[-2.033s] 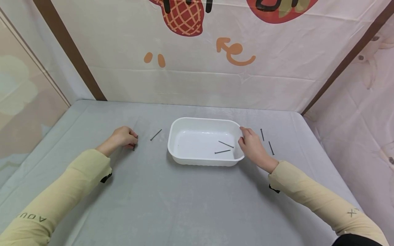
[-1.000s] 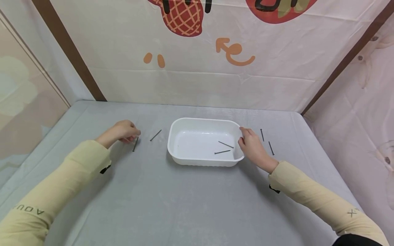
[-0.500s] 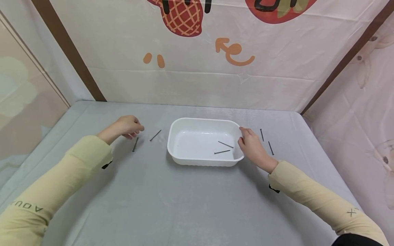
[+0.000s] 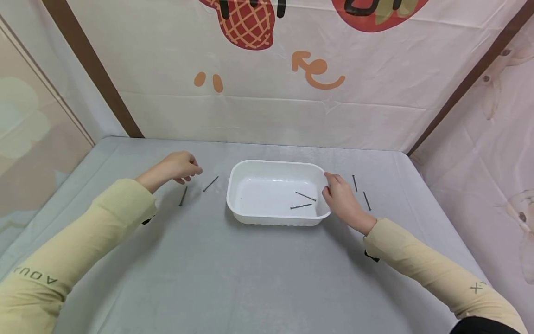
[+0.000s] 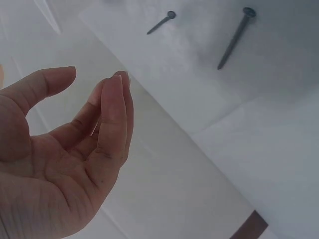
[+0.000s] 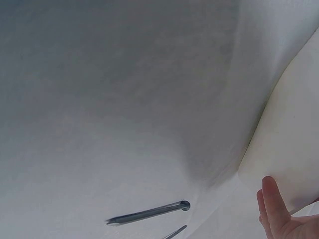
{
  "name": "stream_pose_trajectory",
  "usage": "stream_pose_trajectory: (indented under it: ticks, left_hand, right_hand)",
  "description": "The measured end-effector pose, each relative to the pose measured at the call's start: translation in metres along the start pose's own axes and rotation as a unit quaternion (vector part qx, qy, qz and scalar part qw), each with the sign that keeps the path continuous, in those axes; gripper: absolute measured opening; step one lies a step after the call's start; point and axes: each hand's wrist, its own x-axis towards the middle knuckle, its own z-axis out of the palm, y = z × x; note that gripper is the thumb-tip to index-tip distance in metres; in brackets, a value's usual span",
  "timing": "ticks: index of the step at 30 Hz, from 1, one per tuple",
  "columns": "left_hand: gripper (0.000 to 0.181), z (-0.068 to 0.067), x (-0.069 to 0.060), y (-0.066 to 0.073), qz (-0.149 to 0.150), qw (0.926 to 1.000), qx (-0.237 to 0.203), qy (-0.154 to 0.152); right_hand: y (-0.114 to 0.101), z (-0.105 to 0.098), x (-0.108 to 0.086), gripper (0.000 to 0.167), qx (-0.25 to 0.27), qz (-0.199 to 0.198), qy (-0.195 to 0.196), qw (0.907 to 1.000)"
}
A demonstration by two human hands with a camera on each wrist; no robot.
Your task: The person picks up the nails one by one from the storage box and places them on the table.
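My left hand [image 4: 177,168] hovers above the table's left side, its fingers loosely bent with nothing between them. In the left wrist view, a gap separates the thumb from the fingertips. Below and beside that hand lie two dark nails: one nail [image 4: 183,196] under the wrist side, another nail [image 4: 210,183] nearer the tub. A white plastic tub [image 4: 273,221] stands in the middle, holding two nails [image 4: 301,206] at its right end. My right hand [image 4: 344,199] grips the tub's right rim, thumb at the inner side and fingers along the outer wall [image 6: 289,129].
Right of the tub, two more nails lie on the grey cloth, one nail [image 4: 355,183] farther back and one nail [image 4: 367,201] closer. A printed white curtain [image 4: 267,116] rises behind the table [image 4: 267,278]. Pinkish fabric [image 4: 479,153] hangs at the right.
The left hand has let go of the nail at the left, which stays on the table, and moved up and right toward the other nail. The right hand and tub have stayed put.
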Motion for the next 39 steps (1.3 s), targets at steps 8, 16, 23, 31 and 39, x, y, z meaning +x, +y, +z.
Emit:
stream_pose_trajectory:
  ticks: [8,16,23,31,39]
  left_hand:
    - [0.028,-0.001,-0.001,0.016,0.002,0.9995,0.025,0.016]
    - [0.026,-0.001,-0.001,0.028,0.009,0.9982,0.056,0.018]
    - [0.025,0.000,0.001,0.039,0.036,0.9947,0.094,0.022]
    - [0.023,0.001,-0.001,0.050,0.060,0.9895,0.123,0.048]
    - [0.023,0.005,0.000,0.059,0.082,0.9832,0.145,0.074]
  right_hand:
    - [0.001,0.001,0.000,0.041,-0.002,-0.005,0.007,1.0000]
    - [0.000,0.001,0.001,0.042,-0.007,0.001,0.003,1.0000]
    - [0.000,0.001,0.001,0.041,-0.002,0.000,0.006,1.0000]
    - [0.001,0.001,0.001,0.041,0.001,-0.004,0.008,1.0000]
    - [0.000,0.000,0.000,0.041,0.002,-0.007,0.005,1.0000]
